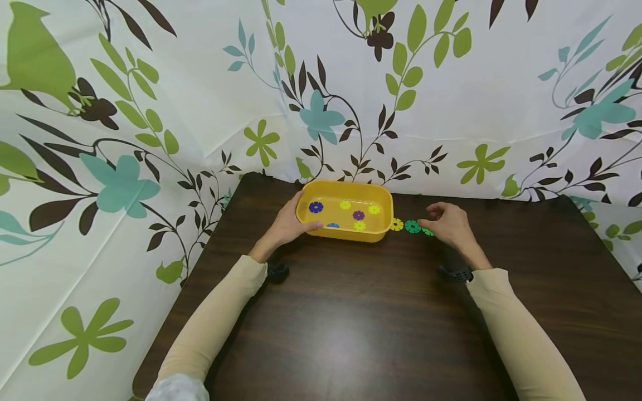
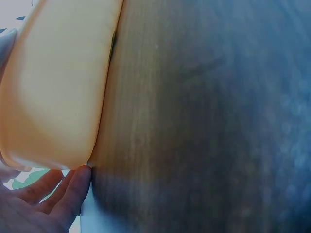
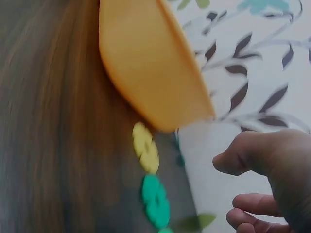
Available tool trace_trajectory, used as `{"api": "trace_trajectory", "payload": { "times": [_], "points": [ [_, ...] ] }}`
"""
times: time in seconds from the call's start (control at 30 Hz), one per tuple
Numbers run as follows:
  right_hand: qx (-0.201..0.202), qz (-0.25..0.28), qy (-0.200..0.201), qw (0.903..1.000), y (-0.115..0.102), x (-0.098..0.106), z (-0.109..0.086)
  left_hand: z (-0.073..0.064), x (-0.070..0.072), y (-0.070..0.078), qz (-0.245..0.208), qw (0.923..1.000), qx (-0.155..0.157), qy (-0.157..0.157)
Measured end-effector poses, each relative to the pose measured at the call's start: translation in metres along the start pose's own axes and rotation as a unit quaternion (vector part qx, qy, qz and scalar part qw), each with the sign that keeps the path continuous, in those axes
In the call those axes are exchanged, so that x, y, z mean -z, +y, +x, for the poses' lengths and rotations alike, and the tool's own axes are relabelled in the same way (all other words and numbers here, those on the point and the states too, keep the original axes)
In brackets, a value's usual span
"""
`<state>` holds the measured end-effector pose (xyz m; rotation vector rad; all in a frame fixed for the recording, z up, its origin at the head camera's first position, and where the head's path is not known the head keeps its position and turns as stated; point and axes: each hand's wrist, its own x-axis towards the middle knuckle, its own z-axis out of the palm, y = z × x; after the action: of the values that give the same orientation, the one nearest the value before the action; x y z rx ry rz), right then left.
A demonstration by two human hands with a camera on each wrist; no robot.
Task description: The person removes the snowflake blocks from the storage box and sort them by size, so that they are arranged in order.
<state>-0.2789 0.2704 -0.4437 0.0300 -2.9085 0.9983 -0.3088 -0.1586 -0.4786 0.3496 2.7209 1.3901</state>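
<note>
The left hand (image 1: 288,224) holds the left end of a yellow tub (image 1: 346,236), its thumb on the near rim and its fingers spread along the outer end wall. The tub sits near the back edge of a dark wooden table (image 1: 346,312). Inside lie several flower-shaped pieces: a dark blue piece (image 1: 316,207) toward the left, a purple piece (image 1: 358,215) with three yellow ones around it, and a lighter blue piece (image 1: 333,225) partly hidden by the near rim. Just beyond the tub's right end, a yellow flower (image 1: 397,224), a green flower (image 1: 413,226) and a second green flower (image 1: 427,231) form a row, the last partly covered by the right hand (image 1: 450,225). That hand's thumb and fingers are apart, with nothing between them in the right wrist view. Behind the table hangs a white cloth (image 1: 200,100) printed with leaves, birds and flowers.
</note>
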Motion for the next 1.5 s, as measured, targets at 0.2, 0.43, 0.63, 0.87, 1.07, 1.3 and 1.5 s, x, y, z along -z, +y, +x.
{"api": "trace_trajectory", "payload": {
  "times": [0.2,0.43,0.63,0.87,1.07,1.3,1.5],
  "points": [
    [0.035,0.007,0.009,0.9993,-0.031,-0.007,0.000,-0.002,0.000,-0.001,-0.003,1.0000,0.005,-0.002],
    [0.069,0.024,-0.011,0.9973,-0.069,-0.022,0.010,-0.003,0.002,-0.001,-0.004,1.0000,0.000,-0.003],
    [0.091,0.025,-0.033,0.9950,-0.097,-0.038,0.021,-0.001,0.001,-0.002,-0.001,1.0000,-0.004,-0.004],
    [0.100,0.023,-0.074,0.9920,-0.120,-0.062,0.032,-0.002,0.001,-0.002,0.001,1.0000,0.001,0.002],
    [0.113,0.008,-0.099,0.9886,-0.138,-0.082,0.042,-0.001,0.001,0.001,-0.005,1.0000,-0.001,0.000],
    [0.123,0.000,-0.122,0.9849,-0.157,-0.102,0.052,-0.001,-0.001,0.001,0.002,1.0000,0.004,0.004],
    [0.110,-0.006,-0.142,0.9837,-0.168,-0.121,0.058,-0.002,0.000,0.001,0.004,0.9999,0.014,0.003]
  ]
}}
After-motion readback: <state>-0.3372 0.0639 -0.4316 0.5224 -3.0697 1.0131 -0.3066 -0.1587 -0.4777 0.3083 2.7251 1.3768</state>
